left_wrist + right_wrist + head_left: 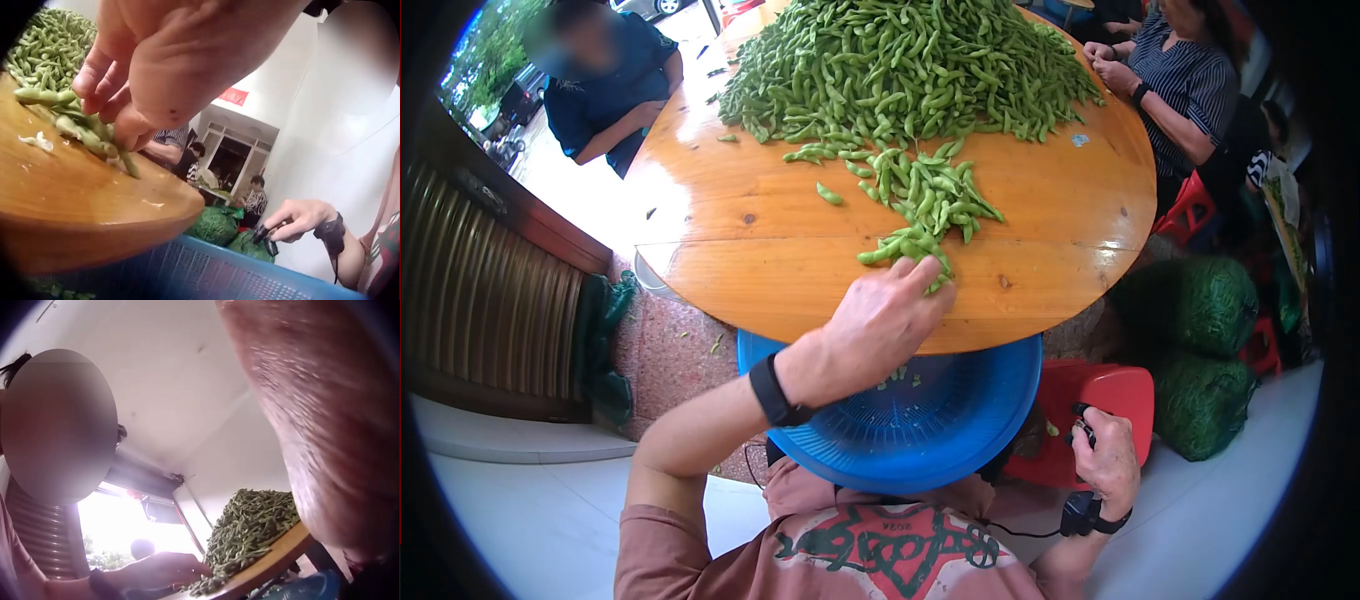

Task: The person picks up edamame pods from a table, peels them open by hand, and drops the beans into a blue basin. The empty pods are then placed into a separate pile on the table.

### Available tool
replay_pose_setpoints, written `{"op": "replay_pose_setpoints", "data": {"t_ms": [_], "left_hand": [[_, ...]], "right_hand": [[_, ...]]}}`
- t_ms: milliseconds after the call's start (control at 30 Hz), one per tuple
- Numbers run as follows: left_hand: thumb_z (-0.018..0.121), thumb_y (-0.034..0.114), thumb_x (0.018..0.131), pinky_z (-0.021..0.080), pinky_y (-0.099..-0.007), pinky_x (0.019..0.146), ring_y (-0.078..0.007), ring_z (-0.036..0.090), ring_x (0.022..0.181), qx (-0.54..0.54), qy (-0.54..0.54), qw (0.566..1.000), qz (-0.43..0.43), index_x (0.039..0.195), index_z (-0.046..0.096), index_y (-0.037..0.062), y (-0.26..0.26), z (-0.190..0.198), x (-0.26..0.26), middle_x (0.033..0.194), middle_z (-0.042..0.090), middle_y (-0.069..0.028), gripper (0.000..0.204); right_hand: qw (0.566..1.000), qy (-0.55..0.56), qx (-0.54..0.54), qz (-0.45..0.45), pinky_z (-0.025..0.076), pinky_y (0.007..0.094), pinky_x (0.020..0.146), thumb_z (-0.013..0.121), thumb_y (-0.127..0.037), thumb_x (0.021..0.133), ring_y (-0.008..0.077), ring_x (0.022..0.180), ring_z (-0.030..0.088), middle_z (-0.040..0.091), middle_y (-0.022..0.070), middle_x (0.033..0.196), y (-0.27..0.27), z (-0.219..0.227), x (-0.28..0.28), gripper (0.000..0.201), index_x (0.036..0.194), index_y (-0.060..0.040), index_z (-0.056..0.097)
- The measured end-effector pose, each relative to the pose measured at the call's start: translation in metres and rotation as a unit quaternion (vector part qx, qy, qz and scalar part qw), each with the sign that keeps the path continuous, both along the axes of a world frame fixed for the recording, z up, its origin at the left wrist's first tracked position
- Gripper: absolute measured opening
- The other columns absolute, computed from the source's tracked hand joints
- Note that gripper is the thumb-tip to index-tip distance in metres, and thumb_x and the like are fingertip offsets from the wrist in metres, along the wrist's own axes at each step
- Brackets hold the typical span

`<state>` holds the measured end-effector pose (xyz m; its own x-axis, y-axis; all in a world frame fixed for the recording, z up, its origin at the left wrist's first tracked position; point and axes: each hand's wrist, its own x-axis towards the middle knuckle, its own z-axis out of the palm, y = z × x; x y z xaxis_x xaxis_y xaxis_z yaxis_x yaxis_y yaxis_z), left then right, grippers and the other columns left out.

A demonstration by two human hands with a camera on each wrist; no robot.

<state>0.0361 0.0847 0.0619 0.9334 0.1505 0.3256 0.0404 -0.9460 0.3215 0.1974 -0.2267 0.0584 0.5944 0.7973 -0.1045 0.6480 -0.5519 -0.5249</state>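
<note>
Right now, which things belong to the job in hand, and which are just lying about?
Likely the job:
soybean pods pinched by the left hand
wooden table
blue plastic basket below its edge

Apparently just lying about:
red plastic stool
green netting by the shutter
pale scrap on tabletop

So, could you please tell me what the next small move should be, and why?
Probably bring a few pods to the right hand: the left hand pinches some near the edge of the table, while the right sits apart, beside the basin.

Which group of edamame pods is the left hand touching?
The small bunch, closest to the blue basket, under the left hand; the large heap lies farther back on the wooden table.
</note>
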Motion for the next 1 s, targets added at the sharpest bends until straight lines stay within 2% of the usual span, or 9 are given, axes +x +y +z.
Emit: {"op": "replay_pose_setpoints", "data": {"t_ms": [167, 300, 400, 467, 500, 633, 700, 800, 1000], "left_hand": [[0.065, 0.001, 0.073, 0.055, -0.041, 0.073, -0.0323, 0.057, 0.095, 0.129, 0.082, 0.987, -0.044, 0.092, 0.062, 0.0045, 0.016, -0.002, 0.025, 0.104, 0.051, -0.0132, 0.02], [0.066, 0.002, 0.075, 0.055, -0.0412, 0.072, -0.0303, 0.059, 0.095, 0.136, 0.028, 0.99, -0.034, 0.091, 0.065, 0.0042, 0.013, 0.0, 0.019, 0.105, 0.052, -0.0119, 0.017], [0.068, 0.002, 0.079, 0.054, -0.04, 0.07, -0.0287, 0.062, 0.089, 0.005, -0.045, 0.999, 0.005, 0.094, 0.068, 0.0036, -0.004, -0.015, 0.004, 0.098, 0.058, -0.0107, 0.015], [0.069, 0.005, 0.086, 0.05, -0.038, 0.065, -0.0253, 0.062, 0.074, -0.237, -0.021, 0.97, -0.039, 0.1, 0.069, 0.0032, -0.022, -0.02, -0.011, 0.083, 0.061, -0.0102, 0.014], [0.069, 0.005, 0.086, 0.05, -0.038, 0.065, -0.0253, 0.062, 0.074, -0.238, -0.019, 0.97, -0.039, 0.1, 0.069, 0.0032, -0.03, -0.023, -0.018, 0.083, 0.061, -0.0102, 0.014], [0.064, 0.015, 0.1, 0.037, -0.0272, 0.054, -0.0069, 0.045, 0.062, -0.571, 0.151, 0.806, 0.037, 0.091, 0.069, -0.001, -0.052, -0.026, -0.047, 0.069, 0.053, 0.0018, 0.018], [0.062, 0.017, 0.102, 0.034, -0.024, 0.053, -0.0029, 0.043, 0.063, -0.6, 0.157, 0.783, 0.049, 0.089, 0.069, -0.0017, -0.057, -0.031, -0.053, 0.069, 0.051, 0.0055, 0.023], [0.067, 0.016, 0.096, 0.041, -0.0318, 0.055, -0.0098, 0.049, 0.061, -0.605, 0.164, 0.775, 0.083, 0.093, 0.07, -0.0029, -0.06, -0.037, -0.057, 0.065, 0.057, -0.0048, 0.019], [0.066, 0.017, 0.099, 0.037, -0.0262, 0.056, -0.0056, 0.044, 0.064, -0.516, 0.139, 0.844, 0.049, 0.091, 0.071, -0.0009, -0.058, -0.041, -0.061, 0.068, 0.054, 0.0008, 0.02]], "right_hand": [[0.998, 0.005, 0.039, -0.052, 0.049, 0.0433, 0.063, 0.062, 0.001, 0.084, 0.042, 0.072, 0.064, 0.065, 0.0234, 0.08, 0.005, -0.011, -0.002, 0.012, 0.095, 0.0043, 0.065], [0.99, 0.052, 0.129, -0.026, 0.048, 0.0381, 0.059, 0.062, 0.001, 0.086, 0.0316, 0.063, 0.063, 0.062, 0.018, 0.072, 0.042, 0.001, -0.021, 0.005, 0.09, 0.0039, 0.062], [0.967, 0.123, 0.219, -0.043, 0.045, 0.0345, 0.054, 0.06, 0.0, 0.089, 0.0228, 0.057, 0.058, 0.058, 0.0133, 0.068, 0.071, -0.017, -0.039, 0.004, 0.087, 0.0025, 0.059], [0.944, 0.201, 0.262, -0.022, 0.043, 0.0309, 0.052, 0.061, -0.001, 0.091, 0.0133, 0.057, 0.055, 0.055, 0.0084, 0.072, 0.089, -0.02, -0.051, 0.009, 0.085, 0.0034, 0.058], [0.923, 0.263, 0.28, -0.018, 0.042, 0.0293, 0.052, 0.061, -0.002, 0.092, 0.0102, 0.058, 0.054, 0.053, 0.0064, 0.074, 0.095, -0.02, -0.057, 0.01, 0.085, 0.0041, 0.057], [0.866, 0.422, 0.266, -0.006, 0.041, 0.0253, 0.052, 0.061, -0.003, 0.094, 0.0061, 0.061, 0.053, 0.052, 0.0031, 0.077, 0.102, -0.025, -0.07, 0.011, 0.087, 0.0055, 0.059], [0.867, 0.427, 0.255, 0.009, 0.041, 0.0232, 0.052, 0.062, -0.003, 0.094, 0.0051, 0.062, 0.053, 0.052, 0.0016, 0.08, 0.102, -0.027, -0.075, 0.011, 0.088, 0.0062, 0.06], [0.883, 0.403, 0.241, 0.022, 0.042, 0.0232, 0.053, 0.063, -0.003, 0.094, 0.0052, 0.063, 0.053, 0.053, 0.0018, 0.08, 0.101, -0.036, -0.075, 0.011, 0.087, 0.0058, 0.061], [0.892, 0.38, 0.233, 0.072, 0.04, 0.0223, 0.052, 0.06, -0.003, 0.095, 0.0049, 0.062, 0.052, 0.053, 0.001, 0.08, 0.101, -0.036, -0.068, 0.01, 0.091, 0.0055, 0.063]]}}
